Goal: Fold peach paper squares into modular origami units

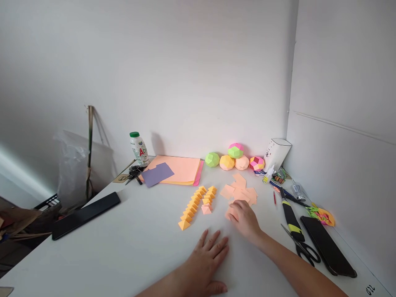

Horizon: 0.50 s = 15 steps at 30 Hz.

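Note:
My left hand [206,260] lies flat on the white table with its fingers spread, holding nothing. Ahead of it, my right hand [246,219] has its thumb and fingers closed on a peach paper piece [232,213], partly hidden by the fingers. Just beyond that hand is a loose pile of flat peach paper pieces [240,194]. Left of the pile run two rows of folded paper units: a long orange row [192,207] and a shorter orange row [209,195] with a peach folded unit [206,208] at its near end.
Several faceted paper balls [227,162] stand by the wall. Coloured sheets [181,167], a purple sheet [157,174], keys [135,173] and a bottle [139,149] are back left. A black bar [86,215] lies left; scissors [301,247], a cutter [292,218] and phone [328,246] lie right.

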Tool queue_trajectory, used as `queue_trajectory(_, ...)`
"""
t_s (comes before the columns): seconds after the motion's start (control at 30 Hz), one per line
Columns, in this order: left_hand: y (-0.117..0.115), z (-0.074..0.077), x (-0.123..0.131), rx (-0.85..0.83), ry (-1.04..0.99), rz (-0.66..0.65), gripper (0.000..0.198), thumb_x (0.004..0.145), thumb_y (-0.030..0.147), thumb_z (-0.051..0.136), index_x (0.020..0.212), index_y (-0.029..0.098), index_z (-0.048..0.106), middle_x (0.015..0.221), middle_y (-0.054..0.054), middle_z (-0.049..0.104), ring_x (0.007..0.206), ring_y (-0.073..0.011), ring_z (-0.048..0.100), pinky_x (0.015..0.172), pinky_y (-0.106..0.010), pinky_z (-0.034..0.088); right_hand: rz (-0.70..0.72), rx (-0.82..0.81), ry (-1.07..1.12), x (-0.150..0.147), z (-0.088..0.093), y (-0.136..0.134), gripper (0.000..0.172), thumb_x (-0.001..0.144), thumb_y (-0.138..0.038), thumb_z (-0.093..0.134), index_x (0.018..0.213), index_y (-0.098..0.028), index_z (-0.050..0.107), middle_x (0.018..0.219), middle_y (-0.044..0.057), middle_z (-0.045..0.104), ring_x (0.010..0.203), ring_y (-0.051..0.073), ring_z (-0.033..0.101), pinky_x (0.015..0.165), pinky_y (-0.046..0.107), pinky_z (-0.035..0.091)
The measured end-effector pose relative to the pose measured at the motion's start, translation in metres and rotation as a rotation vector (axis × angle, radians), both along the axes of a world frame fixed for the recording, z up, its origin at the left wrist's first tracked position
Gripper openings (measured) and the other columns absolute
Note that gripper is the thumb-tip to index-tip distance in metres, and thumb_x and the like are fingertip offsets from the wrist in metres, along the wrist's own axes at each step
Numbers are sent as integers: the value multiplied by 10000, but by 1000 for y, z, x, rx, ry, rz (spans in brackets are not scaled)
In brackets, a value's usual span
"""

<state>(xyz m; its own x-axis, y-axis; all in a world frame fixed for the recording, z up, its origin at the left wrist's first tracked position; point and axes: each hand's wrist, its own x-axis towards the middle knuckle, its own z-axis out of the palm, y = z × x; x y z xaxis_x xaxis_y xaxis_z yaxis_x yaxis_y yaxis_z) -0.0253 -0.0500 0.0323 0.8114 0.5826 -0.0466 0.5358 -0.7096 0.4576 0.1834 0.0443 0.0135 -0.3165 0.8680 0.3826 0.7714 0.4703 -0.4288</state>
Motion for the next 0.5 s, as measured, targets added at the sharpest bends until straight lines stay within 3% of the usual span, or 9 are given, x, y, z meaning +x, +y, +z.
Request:
queue_trajectory(0.07, 0, 2, 0, -5, 3, 5, 790, 825, 640, 362, 1449, 210, 139, 1507, -119, 145, 1371, -382, 80, 1056, -646, 60, -27, -14, -120, 18, -6, 1, 291, 737, -243, 602, 1018, -164, 611, 1177, 166, 557, 1136, 348, 481, 906, 492, 430)
queue_trajectory(0.17, 1, 5, 2, -15, 1, 3, 799, 820, 649, 359, 1450, 210, 134, 1506, -121, 143, 1370, -385, 77, 1051, -654, 58, -22, -20, -245, 30, -16, 2, 354, 811, -320, 553, 1093, -110, 594, 1265, 211, 507, 1202, 362, 442, 956, 513, 405)
queue_trajectory(0.33, 2, 5, 2, -56, 26, 11, 797, 818, 646, 374, 1449, 221, 138, 1510, -113, 132, 1371, -388, 62, 1048, -659, 35, -18, 117, -365, 21, -22, 1, 295, 861, -250, 506, 1068, -69, 614, 1184, 223, 582, 1167, 341, 495, 956, 479, 425)
queue_trajectory(0.5, 2, 2, 2, -56, 2, 12, 787, 820, 645, 371, 1450, 233, 139, 1514, -101, 129, 1374, -382, 55, 1061, -640, 23, -43, 237, -350, 18, -27, 2, 228, 866, -238, 511, 991, -100, 644, 1139, 198, 620, 1119, 322, 538, 916, 463, 462)
